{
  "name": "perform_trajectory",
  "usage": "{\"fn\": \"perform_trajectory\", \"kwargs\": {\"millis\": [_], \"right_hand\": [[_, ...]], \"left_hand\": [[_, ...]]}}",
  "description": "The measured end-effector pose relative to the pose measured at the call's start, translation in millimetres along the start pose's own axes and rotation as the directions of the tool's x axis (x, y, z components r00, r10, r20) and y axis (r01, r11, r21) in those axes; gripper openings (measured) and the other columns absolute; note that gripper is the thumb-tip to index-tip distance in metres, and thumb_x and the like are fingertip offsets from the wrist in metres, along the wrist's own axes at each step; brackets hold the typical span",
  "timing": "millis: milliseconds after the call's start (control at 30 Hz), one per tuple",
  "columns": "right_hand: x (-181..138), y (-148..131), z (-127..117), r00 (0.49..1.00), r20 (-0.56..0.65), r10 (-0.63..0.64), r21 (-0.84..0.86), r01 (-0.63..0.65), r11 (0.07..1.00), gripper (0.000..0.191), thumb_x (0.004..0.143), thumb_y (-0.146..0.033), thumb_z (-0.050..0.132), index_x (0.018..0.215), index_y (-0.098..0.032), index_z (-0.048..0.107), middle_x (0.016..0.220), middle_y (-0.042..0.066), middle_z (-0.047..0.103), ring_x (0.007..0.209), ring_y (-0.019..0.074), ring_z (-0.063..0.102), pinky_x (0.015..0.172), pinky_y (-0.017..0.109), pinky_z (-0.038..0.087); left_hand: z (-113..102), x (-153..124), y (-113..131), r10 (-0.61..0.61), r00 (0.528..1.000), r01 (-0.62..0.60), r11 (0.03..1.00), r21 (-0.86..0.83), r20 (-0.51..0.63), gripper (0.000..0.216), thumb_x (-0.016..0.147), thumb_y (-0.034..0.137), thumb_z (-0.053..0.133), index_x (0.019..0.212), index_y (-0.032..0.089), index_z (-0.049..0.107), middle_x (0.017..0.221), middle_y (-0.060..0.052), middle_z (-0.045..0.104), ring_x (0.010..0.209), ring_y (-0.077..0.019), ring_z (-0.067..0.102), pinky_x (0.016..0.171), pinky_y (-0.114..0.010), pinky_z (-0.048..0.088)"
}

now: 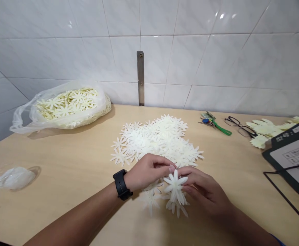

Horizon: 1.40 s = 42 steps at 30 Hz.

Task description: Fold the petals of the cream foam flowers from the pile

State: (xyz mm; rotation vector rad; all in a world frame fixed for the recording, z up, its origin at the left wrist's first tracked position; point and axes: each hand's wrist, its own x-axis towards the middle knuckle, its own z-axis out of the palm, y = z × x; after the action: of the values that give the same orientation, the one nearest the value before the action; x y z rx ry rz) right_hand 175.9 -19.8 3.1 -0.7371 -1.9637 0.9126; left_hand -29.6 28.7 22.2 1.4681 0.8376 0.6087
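Observation:
A white flower-shaped cutout [174,186] with long narrow petals is pinched between my two hands, just in front of a heap of the same cutouts [159,136]. My left hand [151,171], with a black watch on the wrist, grips its upper edge between thumb and forefinger. From the other side, my right hand [203,188] has its fingers closed on the petals. Below my hands more loose flower cutouts [150,201] show, partly covered by my fingers. Whether several layers are held together cannot be made out.
At the back left lies a plastic bag [105,102] full of pale yellow flower cutouts. A clear pouch with white material [17,177] is at the left. Keys with a green strap [222,129], eyeglasses [242,127], yellowish cutouts [263,128] and a dark-framed board [293,153] are at the right.

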Motion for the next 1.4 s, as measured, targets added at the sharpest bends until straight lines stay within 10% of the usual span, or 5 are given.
{"fn": "perform_trajectory", "kwargs": {"millis": [300,433,733,967,1400], "right_hand": [[-4.8,-1.4,0.3,0.998,-0.030,0.047,0.004,-0.047,0.999,0.018,0.093,-0.013,0.049,0.092,-0.020,0.066,0.097,0.011,0.066,0.091,0.0214,0.065,0.081,0.033,0.051],[-4.9,1.3,0.1,0.996,-0.066,0.063,-0.023,-0.064,0.998,0.017,0.093,-0.017,0.050,0.087,-0.019,0.066,0.094,0.011,0.067,0.091,0.0221,0.065,0.080,0.034,0.051],[-2.7,13.4,2.5,0.892,-0.386,0.237,-0.100,-0.296,0.950,0.020,0.090,-0.025,0.056,0.071,-0.020,0.061,0.079,0.005,0.061,0.080,0.0201,0.060,0.067,0.027,0.049],[1.8,2.4,7.3,0.852,-0.365,0.376,0.055,-0.383,0.922,0.021,0.088,-0.027,0.057,0.070,-0.018,0.061,0.069,0.001,0.059,0.064,0.0147,0.055,0.058,0.024,0.045],[-1.2,2.2,10.6,0.893,-0.347,0.284,0.010,-0.300,0.954,0.021,0.087,-0.026,0.060,0.069,-0.018,0.063,0.067,0.001,0.061,0.064,0.0150,0.056,0.060,0.026,0.045]], "left_hand": [[-28.2,9.2,6.8,-0.024,0.928,0.004,0.999,-0.054,-0.373,0.026,0.081,0.036,0.059,0.066,0.014,0.056,0.062,0.002,0.052,0.055,-0.0088,0.050,0.057,-0.022,0.043],[-45.5,11.1,1.0,0.051,0.888,0.043,0.980,0.193,-0.458,0.027,0.083,0.038,0.054,0.068,0.015,0.058,0.064,0.001,0.056,0.058,-0.0114,0.050,0.058,-0.024,0.043],[-45.4,6.1,-3.5,0.518,0.726,0.143,0.530,0.836,-0.452,0.041,0.091,0.029,0.049,0.130,0.015,0.051,0.123,-0.014,0.058,0.114,-0.0289,0.051,0.098,-0.045,0.042],[2.6,-8.6,7.7,0.524,0.847,-0.345,0.664,0.663,-0.085,0.019,0.094,0.025,0.050,0.101,0.018,0.066,0.099,-0.007,0.068,0.093,-0.0173,0.061,0.083,-0.028,0.048],[16.2,-8.2,4.2,0.288,0.957,-0.231,0.829,0.509,-0.033,0.029,0.081,0.035,0.068,0.106,0.018,0.066,0.092,-0.004,0.070,0.079,-0.0152,0.062,0.072,-0.025,0.048]]}}
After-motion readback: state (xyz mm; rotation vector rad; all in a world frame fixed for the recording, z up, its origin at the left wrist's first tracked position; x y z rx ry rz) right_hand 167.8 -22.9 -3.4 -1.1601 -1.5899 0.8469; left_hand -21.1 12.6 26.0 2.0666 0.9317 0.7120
